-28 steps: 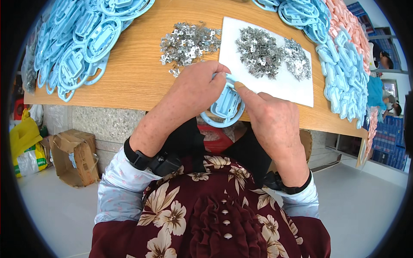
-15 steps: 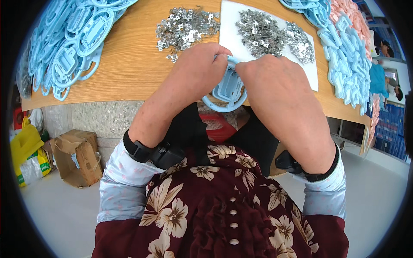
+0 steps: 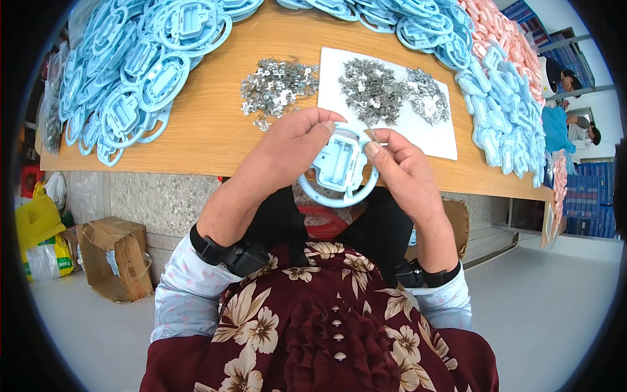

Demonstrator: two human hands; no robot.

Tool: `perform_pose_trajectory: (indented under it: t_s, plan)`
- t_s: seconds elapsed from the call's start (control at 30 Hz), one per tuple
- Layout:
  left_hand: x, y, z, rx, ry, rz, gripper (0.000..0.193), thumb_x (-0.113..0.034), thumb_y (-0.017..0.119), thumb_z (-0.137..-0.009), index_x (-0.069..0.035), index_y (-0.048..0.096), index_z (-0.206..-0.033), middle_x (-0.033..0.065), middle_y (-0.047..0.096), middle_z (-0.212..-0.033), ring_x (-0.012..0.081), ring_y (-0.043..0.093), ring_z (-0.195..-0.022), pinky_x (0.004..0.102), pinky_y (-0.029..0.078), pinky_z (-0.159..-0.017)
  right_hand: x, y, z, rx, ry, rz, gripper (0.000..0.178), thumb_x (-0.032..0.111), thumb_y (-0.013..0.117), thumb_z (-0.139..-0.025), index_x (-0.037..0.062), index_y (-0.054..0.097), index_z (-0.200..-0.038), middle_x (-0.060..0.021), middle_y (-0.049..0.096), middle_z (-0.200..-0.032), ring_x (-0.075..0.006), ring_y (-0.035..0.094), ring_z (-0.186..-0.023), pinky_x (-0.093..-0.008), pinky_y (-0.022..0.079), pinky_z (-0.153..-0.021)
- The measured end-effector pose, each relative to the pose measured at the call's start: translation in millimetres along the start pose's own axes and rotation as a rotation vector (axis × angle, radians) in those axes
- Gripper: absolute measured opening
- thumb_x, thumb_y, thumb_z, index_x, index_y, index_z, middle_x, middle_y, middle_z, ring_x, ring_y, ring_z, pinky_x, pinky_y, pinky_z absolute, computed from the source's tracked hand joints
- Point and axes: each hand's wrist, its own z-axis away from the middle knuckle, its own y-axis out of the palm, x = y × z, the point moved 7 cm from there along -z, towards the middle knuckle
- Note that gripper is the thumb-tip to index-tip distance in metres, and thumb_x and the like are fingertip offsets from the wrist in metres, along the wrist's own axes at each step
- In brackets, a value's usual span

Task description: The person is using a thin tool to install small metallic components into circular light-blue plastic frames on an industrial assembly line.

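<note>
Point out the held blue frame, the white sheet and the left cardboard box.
Blue frame (image 3: 337,164), head view: middle recess.
White sheet (image 3: 439,142), head view: bare lower corner.
Left cardboard box (image 3: 134,260), head view: side wall.

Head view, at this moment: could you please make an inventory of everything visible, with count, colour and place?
table: one, wood-brown, upper middle
held part: one, light blue, picture centre
white sheet: one, white, on table
metal heaps: three, silver, two on sheet, one on bare wood
piled round parts: many, light blue, table's left and far side
oblong parts: many, light blue, table's right
pink pieces: many, pink, far right
cardboard boxes: two, brown, lower left and right below table
bags: several, mostly yellow, lower left
blue stacks: several, blue, right background
people: at least two, clothing unclear, right background
wristbands: two, black, wrists
left hand: one, bare, gripping held part's upper-left rim
right hand: one, bare, at its upper-right rim
</note>
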Motion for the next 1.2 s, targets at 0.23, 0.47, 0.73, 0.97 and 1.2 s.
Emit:
perform_pose_trajectory:
  t_s: [0.23,0.47,0.73,0.97,1.2]
  plan:
    - [-2.3,17.8,10.6,0.109,0.096,-0.126,0.034,-0.017,0.049,-0.102,-0.001,0.060,-0.129,0.0049,0.068,-0.107,0.0075,0.063,-0.088,0.0250,0.052,-0.078,-4.8,-7.1,10.8,0.136,0.204,-0.245,0.032,0.029,0.056,-0.104,0.0002,0.066,-0.115,0.0020,0.064,-0.091,-0.0028,0.051,-0.077,-0.0200,0.041,-0.064]
    - [-2.1,28.9,11.6,0.132,0.200,-0.158,0.039,-0.018,0.046,-0.103,-0.001,0.054,-0.138,0.0097,0.067,-0.107,0.0144,0.067,-0.086,0.0266,0.055,-0.073,0.4,-16.6,16.5,0.084,0.154,-0.397,0.031,0.027,0.054,-0.105,-0.0001,0.065,-0.115,0.0024,0.058,-0.083,-0.0037,0.047,-0.072,-0.0223,0.040,-0.063]
    - [20.7,55.1,13.6,0.363,-0.055,0.474,0.040,-0.033,0.044,-0.108,-0.003,0.056,-0.132,0.0081,0.066,-0.096,0.0138,0.065,-0.073,0.0253,0.054,-0.062,3.6,13.4,18.1,-0.066,-0.076,-0.388,0.029,0.006,0.061,-0.100,-0.0014,0.052,-0.126,-0.0053,0.065,-0.078,-0.0082,0.063,-0.066,-0.0251,0.050,-0.061]
    - [26.9,66.9,11.7,0.367,-0.091,0.672,0.043,-0.034,0.055,-0.103,-0.001,0.057,-0.129,0.0166,0.068,-0.094,0.0209,0.068,-0.071,0.0299,0.056,-0.060,-22.6,5.4,11.9,0.018,0.067,-0.396,0.018,0.010,0.059,-0.102,-0.0012,0.059,-0.116,-0.0009,0.063,-0.079,-0.0060,0.057,-0.068,-0.0222,0.047,-0.065]
    - [43.5,75.4,12.2,0.585,-0.130,0.896,0.063,-0.052,0.052,-0.099,0.003,0.057,-0.130,0.0364,0.065,-0.110,0.0359,0.071,-0.071,0.0364,0.058,-0.058,-11.5,-9.6,21.7,0.012,0.004,-0.358,0.028,0.023,0.053,-0.106,-0.0024,0.064,-0.110,-0.0018,0.064,-0.086,-0.0082,0.058,-0.081,-0.0261,0.048,-0.077]
